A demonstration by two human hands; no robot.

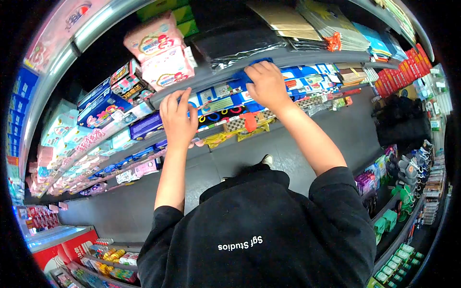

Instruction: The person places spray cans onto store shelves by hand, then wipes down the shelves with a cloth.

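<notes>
My right hand (267,87) is closed on a crumpled blue cloth (261,61), pressing it against the grey front edge of a shelf (216,76). Parts of the cloth show past my fingertips and left of the hand. Fingers extended, my left hand (178,117) rests by the same shelf edge, with nothing visible in it. Just above that hand, pink packets (165,67) stand at the edge of the shelf. Between and below the two hands run rows of blue-and-white packages (223,91) on a lower level.
Boxed goods (103,103) line the shelving at left. Flat paper bags (283,21) lie on the upper shelf, and red boxes (403,72) stand at right. A grey tiled floor (125,213) lies below. Black bags (403,120) and hanging goods (408,168) are at right.
</notes>
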